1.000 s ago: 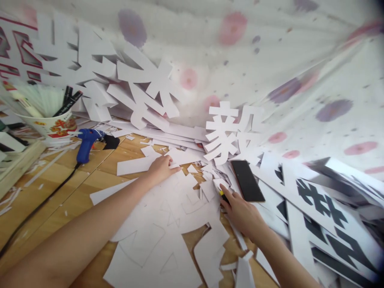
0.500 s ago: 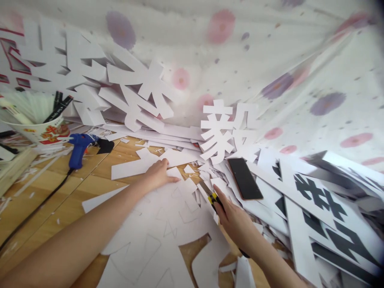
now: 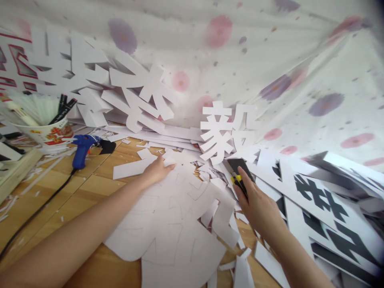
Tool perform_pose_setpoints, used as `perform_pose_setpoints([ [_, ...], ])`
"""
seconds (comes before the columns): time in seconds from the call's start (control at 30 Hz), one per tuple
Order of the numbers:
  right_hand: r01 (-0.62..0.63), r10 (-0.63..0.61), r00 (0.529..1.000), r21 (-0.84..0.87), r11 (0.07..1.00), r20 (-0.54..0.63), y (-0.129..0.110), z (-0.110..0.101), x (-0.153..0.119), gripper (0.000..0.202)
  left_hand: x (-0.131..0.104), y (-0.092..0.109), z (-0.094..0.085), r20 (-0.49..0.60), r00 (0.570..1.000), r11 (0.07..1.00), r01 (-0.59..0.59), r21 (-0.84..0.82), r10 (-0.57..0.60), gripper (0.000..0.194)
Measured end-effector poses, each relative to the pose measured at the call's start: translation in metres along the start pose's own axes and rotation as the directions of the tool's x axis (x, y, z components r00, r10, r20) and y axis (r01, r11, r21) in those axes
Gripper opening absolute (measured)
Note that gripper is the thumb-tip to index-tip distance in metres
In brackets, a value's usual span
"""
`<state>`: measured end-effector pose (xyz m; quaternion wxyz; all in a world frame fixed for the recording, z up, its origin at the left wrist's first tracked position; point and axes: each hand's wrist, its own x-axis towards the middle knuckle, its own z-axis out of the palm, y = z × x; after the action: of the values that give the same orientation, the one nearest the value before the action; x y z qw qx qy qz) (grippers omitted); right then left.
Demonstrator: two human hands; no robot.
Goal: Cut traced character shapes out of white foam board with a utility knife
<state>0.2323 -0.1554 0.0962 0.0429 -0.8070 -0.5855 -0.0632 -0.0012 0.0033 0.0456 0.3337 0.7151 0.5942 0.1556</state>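
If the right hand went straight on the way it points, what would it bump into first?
Probably the phone, just past the right hand's fingertips and cutter. Height is unclear; if it passed over, the white cut-out looks next.

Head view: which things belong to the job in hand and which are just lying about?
Apparently in the job: yellow-and-black cutter, in the right hand; marked white sheet, at the left hand.
Apparently just lying about: phone; blue glue gun; tub of markers.
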Motion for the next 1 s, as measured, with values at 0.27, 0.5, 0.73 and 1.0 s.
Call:
perform_pose_setpoints([
  [0.27,0.210,-0.206,0.937,0.017,0.978,0.282,-0.032,0.019,-0.018,0.050,-0.022,-0.014,0.028,-0.144,0.981,0.973,-0.098,0.207,0.129,0.042],
  [0.5,0.288,-0.236,0.880,-0.068,0.955,0.411,-0.053,0.018,-0.017,0.048,-0.036,-0.020,0.040,-0.202,0.866,0.843,-0.349,0.408,0.457,0.040],
  [0.73,0.304,-0.236,0.876,-0.102,0.947,0.420,-0.059,0.019,-0.016,0.048,-0.037,-0.022,0.042,0.043,0.841,0.773,-0.514,0.372,0.539,0.074],
  [1.0,0.326,-0.259,0.874,-0.101,0.940,0.411,-0.054,0.027,-0.017,0.049,-0.036,-0.022,0.043,0.104,0.858,0.765,-0.498,0.408,0.503,0.086],
])
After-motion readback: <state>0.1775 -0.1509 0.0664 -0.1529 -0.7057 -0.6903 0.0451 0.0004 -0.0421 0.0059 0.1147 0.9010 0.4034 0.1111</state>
